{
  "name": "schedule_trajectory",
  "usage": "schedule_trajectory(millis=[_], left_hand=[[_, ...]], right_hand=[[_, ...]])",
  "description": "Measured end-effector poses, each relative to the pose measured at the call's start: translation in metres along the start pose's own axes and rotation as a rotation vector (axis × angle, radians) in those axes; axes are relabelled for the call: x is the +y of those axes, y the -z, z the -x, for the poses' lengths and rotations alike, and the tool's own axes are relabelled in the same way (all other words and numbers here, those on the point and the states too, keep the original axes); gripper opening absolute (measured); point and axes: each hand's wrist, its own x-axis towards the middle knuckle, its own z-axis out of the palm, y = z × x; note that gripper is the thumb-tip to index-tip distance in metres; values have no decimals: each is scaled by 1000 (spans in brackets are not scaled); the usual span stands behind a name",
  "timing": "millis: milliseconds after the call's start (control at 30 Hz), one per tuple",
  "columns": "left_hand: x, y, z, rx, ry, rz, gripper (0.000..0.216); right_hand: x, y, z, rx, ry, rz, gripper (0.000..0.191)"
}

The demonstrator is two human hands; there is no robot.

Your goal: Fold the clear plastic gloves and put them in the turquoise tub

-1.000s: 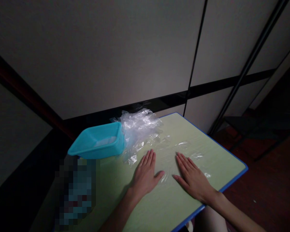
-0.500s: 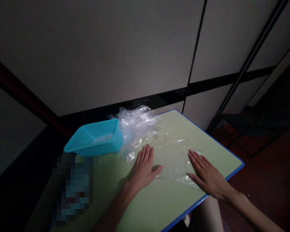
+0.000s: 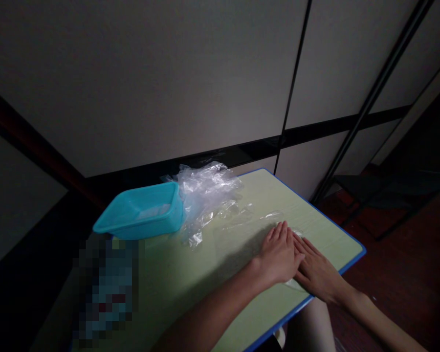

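Observation:
A thin clear plastic sheet (image 3: 278, 216) lies flat on the pale green table (image 3: 190, 274), near its right edge. My left hand (image 3: 278, 254) lies flat on it, fingers stretched out and together. My right hand (image 3: 317, 271) rests flat beside it, touching the left hand's edge, with fingers extended. Most of the sheet is hidden under both palms; a corner shows near my right wrist.
A turquoise plastic tub (image 3: 141, 215) stands at the back left of the table. Beside it is a crumpled heap of clear plastic (image 3: 205, 193). A blurred patch (image 3: 104, 291) covers the near left. The table's blue edge (image 3: 315, 298) runs just under my right wrist. Wall panels rise behind.
My left hand has slid right across the table until it meets my right hand. The right hand moved right earlier and now stays put. The sheet is now gathered beneath both hands.

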Motion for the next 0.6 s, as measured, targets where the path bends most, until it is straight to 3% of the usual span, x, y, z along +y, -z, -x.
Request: schedule_trajectory(millis=[100,200,600], left_hand=[[-8,-24,4,62,45,-9,67],[-23,-34,16,129,48,-56,63],[-92,-23,104,134,186,-180,61]], right_hand=[[3,3,1,-33,14,-21,70],[5,7,1,-55,27,-21,70],[5,8,1,-69,1,-43,71]])
